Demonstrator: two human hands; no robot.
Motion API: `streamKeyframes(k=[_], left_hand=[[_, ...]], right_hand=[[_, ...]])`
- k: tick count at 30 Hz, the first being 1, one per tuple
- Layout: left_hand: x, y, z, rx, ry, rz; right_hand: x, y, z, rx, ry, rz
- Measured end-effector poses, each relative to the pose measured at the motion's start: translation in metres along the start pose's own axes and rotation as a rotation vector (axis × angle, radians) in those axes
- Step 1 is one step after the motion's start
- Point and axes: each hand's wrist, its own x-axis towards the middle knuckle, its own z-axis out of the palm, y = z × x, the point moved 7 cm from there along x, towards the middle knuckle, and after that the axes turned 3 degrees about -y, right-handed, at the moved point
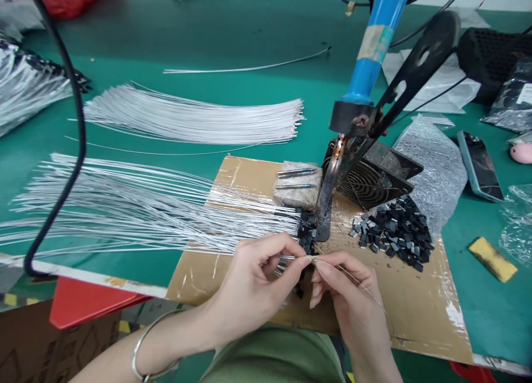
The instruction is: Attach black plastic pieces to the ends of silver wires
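My left hand (pixel 266 277) is closed in a pinch, its fingertips touching those of my right hand (pixel 353 294). What the left fingertips hold is too small to name. A thin wire (pixel 366 291) runs from the pinched fingers of my right hand back over that hand. Just behind the hands, many white wires (pixel 166 205) with black ends lie across the cardboard (pixel 415 311). Above those ends, a blue-handled soldering iron (pixel 368 61) is held in a stand, tip down. Small black pieces (pixel 399 228) are heaped to the right.
Another white wire bundle (pixel 199 117) lies farther back. Behind the iron are a small fan (pixel 366 178) and a block with metal tips (pixel 297 186). A phone (pixel 480 164), bubble wrap (pixel 432 167) and yellow sponge (pixel 492 259) lie right; a black cable (pixel 75 95) arches left.
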Motion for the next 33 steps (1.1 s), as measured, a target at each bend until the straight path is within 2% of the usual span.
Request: streamKeyframes(k=[8, 19, 23, 26, 27, 30, 32, 33], left_hand=[[-0.002, -0.005, 0.002, -0.025, 0.052, -0.06], [-0.007, -0.017, 0.011, -0.183, 0.069, -0.158], [-0.006, -0.02, 0.01, -0.174, 0.062, -0.189], [-0.004, -0.02, 0.006, -0.117, 0.061, -0.189], [-0.004, -0.019, 0.005, -0.104, 0.057, -0.187], [-0.002, -0.018, 0.002, -0.091, 0.034, -0.191], [-0.001, -0.016, 0.001, -0.088, 0.025, -0.186], [0.0, -0.015, 0.0, -0.083, 0.024, -0.18]], right_hand=[[-0.001, 0.005, 0.0, 0.028, 0.037, -0.02], [0.0, 0.005, 0.012, 0.124, 0.179, -0.14], [-0.003, 0.007, 0.01, 0.087, 0.209, -0.129], [-0.009, -0.004, -0.008, -0.132, 0.248, -0.156], [-0.012, -0.014, -0.017, -0.26, 0.286, -0.212], [-0.024, -0.054, -0.048, -0.744, 0.507, -0.446], [-0.025, -0.074, -0.053, -1.076, 0.513, -0.587], [-0.023, -0.079, -0.052, -1.228, 0.473, -0.625]])
